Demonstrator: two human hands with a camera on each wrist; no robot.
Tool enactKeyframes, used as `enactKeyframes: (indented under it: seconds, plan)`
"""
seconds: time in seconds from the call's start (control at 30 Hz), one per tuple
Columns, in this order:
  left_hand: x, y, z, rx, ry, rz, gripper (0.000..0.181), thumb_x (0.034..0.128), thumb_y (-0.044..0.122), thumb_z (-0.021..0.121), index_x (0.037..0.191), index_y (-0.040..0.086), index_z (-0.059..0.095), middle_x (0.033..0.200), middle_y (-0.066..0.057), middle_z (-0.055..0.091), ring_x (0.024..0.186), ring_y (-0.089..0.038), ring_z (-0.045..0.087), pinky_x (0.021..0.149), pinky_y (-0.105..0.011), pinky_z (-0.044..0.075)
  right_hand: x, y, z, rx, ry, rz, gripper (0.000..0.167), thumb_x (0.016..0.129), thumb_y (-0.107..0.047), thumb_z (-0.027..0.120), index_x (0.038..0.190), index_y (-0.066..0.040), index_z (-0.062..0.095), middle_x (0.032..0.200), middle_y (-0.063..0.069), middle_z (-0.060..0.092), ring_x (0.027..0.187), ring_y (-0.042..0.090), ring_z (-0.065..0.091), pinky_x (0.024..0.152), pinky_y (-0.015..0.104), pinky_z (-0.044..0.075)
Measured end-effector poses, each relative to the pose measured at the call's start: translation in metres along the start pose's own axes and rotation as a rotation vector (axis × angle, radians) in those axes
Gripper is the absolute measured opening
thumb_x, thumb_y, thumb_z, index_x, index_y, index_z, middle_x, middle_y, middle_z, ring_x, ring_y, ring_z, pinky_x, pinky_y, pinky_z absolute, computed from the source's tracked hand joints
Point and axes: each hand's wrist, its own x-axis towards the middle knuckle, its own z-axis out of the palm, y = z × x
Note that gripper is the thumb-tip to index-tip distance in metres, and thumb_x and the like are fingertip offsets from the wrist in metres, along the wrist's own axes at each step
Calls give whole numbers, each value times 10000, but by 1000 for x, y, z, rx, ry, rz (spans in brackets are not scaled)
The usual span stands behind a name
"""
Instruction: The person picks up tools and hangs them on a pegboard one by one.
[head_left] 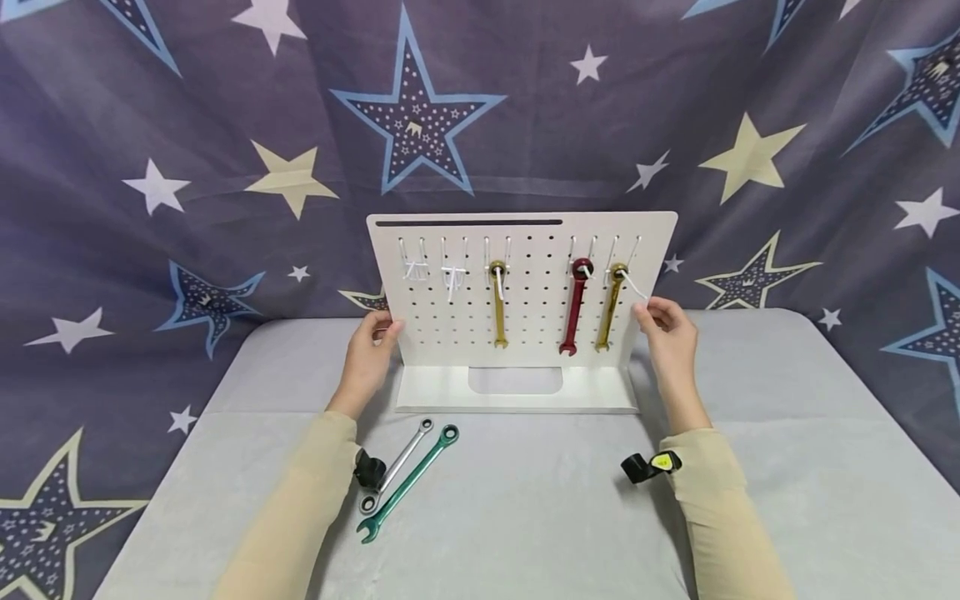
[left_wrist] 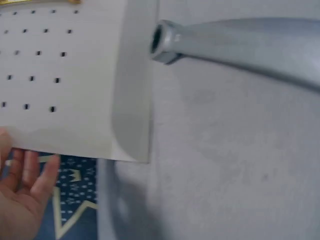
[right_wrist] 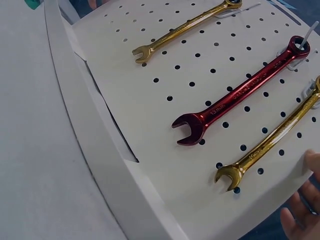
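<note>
A white pegboard stand [head_left: 525, 387] stands upright on the table. My left hand [head_left: 367, 358] holds its left edge and my right hand [head_left: 670, 354] its right edge, the thumbs on the front face. In the right wrist view, the right thumb [right_wrist: 312, 161] lies near the edge. From white hooks hang a gold combination wrench [head_left: 499, 312], a red combination wrench [head_left: 574, 312] and a second gold wrench [head_left: 611, 308], open ends down. Two hooks at the left, one a white hook [head_left: 452, 279], carry nothing. The other fingers are partly hidden behind the board.
A silver wrench [head_left: 407, 454] and a green combination wrench [head_left: 416, 477] lie side by side on the grey-covered table [head_left: 525, 517], near my left forearm. Behind the table hangs a purple-grey curtain [head_left: 555, 150] with stars. Each wrist wears a black camera strap.
</note>
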Motion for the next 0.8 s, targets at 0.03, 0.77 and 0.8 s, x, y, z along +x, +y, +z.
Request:
enactKeyframes:
  seconds: [0.03, 0.77, 0.8]
  plan:
    - [-2, 1, -2, -6, -17, -6, 335, 1032, 195, 543, 1278, -32, 523, 1246, -229, 570, 1152, -345, 528, 975, -445, 410, 0, 1, 0, 5, -3, 2, 206, 929, -141, 711, 1053, 1, 628, 793, -157, 600, 763, 13, 567, 711, 130, 462]
    - [-81, 11, -38, 261, -517, -90, 262, 1010, 235, 587, 1190, 53, 640, 1027, -87, 670, 935, -244, 616, 772, -382, 497, 3, -2, 0, -11, -58, 111, 210, 934, -177, 701, 1010, -3, 611, 778, -151, 601, 771, 8, 563, 694, 125, 497]
    - [-84, 10, -38, 262, -547, -85, 252, 1002, 226, 601, 1178, 50, 644, 1034, -71, 667, 948, -229, 608, 794, -384, 495, 2, -1, 0, -17, -59, 112, 226, 934, -185, 701, 1021, 3, 611, 783, -154, 603, 775, 6, 566, 697, 125, 498]
